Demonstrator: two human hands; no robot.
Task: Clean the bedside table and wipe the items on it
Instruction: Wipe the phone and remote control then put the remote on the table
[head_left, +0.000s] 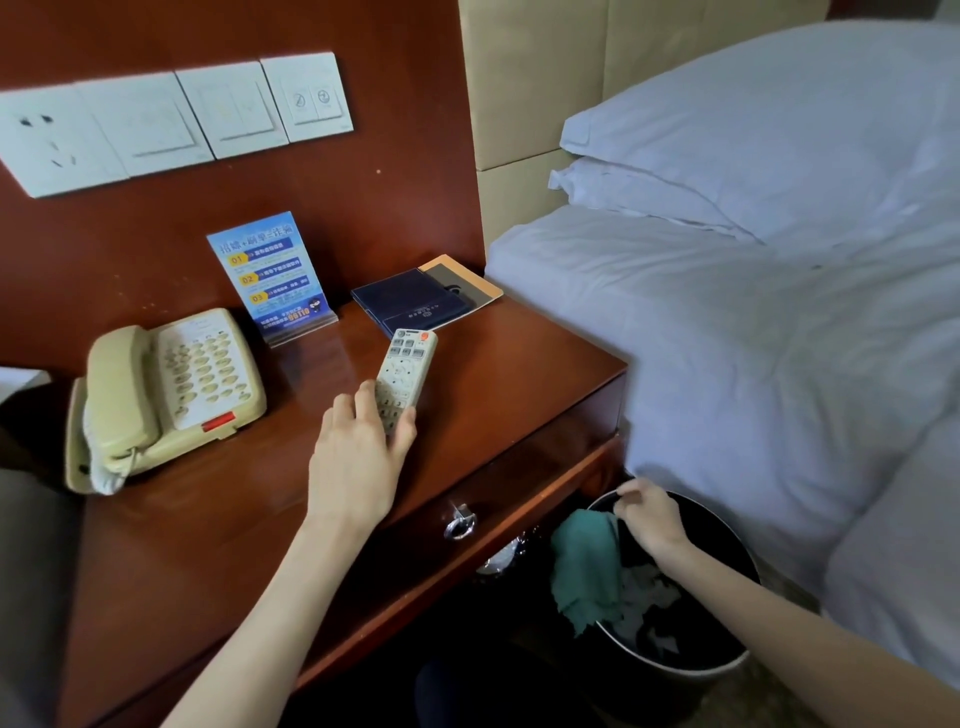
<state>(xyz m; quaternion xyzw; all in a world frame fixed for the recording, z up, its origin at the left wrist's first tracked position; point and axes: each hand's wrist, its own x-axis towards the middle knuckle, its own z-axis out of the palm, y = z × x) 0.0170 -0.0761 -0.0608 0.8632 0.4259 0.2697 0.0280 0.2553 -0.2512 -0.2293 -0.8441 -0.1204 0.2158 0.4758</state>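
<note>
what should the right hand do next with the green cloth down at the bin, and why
Probably raise the green cloth to the remote. The left hand grips the remote's near end at the bedside table, while the cloth hangs at the rim of the bin beside the curled fingers of the right hand; whether they pinch it is unclear.

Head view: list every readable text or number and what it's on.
"01", "02", "03": yellow tabs on the blue sign.
"96110", as best it reads: yellow digits at the bottom of the sign.
Chinese headline and lines on the sign: too blurred to read.
Gold print on the booklet: too small.
Keys on the remote and phone: unreadable.
Wall switches: icons only, no legible words.
</note>
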